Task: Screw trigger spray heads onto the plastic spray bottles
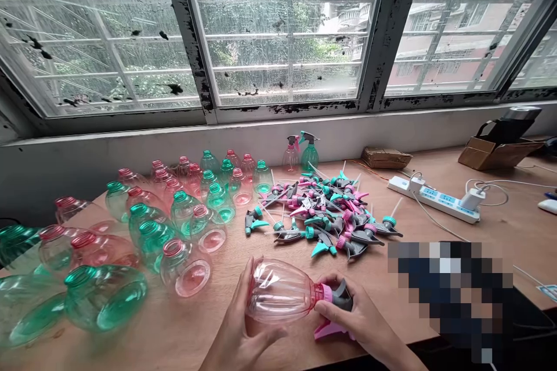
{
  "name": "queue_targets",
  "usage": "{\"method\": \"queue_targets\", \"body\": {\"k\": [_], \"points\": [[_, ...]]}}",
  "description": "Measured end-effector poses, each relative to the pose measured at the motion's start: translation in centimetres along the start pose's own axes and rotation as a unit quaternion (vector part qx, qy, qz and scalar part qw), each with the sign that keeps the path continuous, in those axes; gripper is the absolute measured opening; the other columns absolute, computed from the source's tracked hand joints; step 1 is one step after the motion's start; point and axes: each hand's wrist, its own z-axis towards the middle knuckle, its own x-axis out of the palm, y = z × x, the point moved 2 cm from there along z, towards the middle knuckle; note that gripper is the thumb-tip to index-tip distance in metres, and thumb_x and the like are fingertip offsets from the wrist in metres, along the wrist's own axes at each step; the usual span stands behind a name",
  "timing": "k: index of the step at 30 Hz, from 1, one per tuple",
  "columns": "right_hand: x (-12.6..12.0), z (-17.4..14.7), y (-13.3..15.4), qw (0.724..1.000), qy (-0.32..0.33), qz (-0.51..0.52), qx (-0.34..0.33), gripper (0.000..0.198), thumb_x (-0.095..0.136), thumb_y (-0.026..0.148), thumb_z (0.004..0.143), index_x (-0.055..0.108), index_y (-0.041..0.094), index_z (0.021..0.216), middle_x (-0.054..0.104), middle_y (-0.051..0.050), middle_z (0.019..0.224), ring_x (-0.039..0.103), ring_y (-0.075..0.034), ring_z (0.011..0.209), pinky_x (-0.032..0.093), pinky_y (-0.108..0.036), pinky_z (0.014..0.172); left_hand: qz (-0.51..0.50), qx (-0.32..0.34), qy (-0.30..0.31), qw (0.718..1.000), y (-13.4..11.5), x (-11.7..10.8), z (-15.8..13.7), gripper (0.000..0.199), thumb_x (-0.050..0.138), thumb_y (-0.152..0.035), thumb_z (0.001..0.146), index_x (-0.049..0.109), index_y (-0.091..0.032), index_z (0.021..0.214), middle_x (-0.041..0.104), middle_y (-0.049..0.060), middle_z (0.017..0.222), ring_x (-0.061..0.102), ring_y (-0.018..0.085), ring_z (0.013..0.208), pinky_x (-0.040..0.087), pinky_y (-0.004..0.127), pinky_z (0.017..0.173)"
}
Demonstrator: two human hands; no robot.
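A clear pink spray bottle lies sideways between my hands, above the table's front part. My left hand cups its base end, fingers along the far side and thumb stretched out below. My right hand is closed around the spray head at the neck, thumb and fingers by the pink collar. The head is dark grey with a pink trigger pointing down toward me. The head sits on the bottle's mouth; how tightly it is screwed on I cannot tell.
Several open pink and green bottles stand at left. A heap of loose spray heads lies mid-table. Two bottles with heads stand by the wall. At right are a power strip, a brown package and an open carton.
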Motion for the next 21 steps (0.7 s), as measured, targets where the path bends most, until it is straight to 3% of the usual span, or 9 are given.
{"method": "queue_targets", "body": {"k": [8,14,21], "points": [[-0.07,-0.04,-0.08,1.000,-0.010,-0.002,-0.008,0.029,0.082,0.042,0.078,0.068,0.019,0.089,0.066,0.002,0.075,0.059,-0.018,0.069,0.048,-0.028,0.065,0.049,-0.001,0.009,0.999,-0.59,-0.21,0.39,0.095,0.076,-0.041,0.085,0.016,-0.038,0.158,0.035,0.008,0.162,0.045,0.035,0.141,0.027,0.050,0.124],[0.01,0.06,-0.09,1.000,0.005,-0.012,-0.007,0.030,0.080,0.043,0.080,0.068,0.018,0.091,0.066,0.001,0.077,0.058,-0.018,0.070,0.047,-0.029,0.066,0.029,-0.005,0.017,0.999,-0.85,-0.17,0.18,0.103,0.079,-0.041,0.082,0.011,-0.039,0.158,0.030,0.006,0.165,0.028,0.034,0.151,0.019,0.050,0.126],[-0.01,-0.29,0.30,1.000,0.000,-0.010,-0.007,0.025,0.078,0.040,0.083,0.068,0.019,0.091,0.066,0.001,0.079,0.060,-0.018,0.072,0.048,-0.029,0.068,0.026,-0.016,0.027,0.999,-0.45,-0.12,0.24,0.098,0.077,-0.042,0.084,0.014,-0.036,0.158,0.035,0.008,0.163,0.036,0.034,0.147,0.023,0.050,0.125]]}}
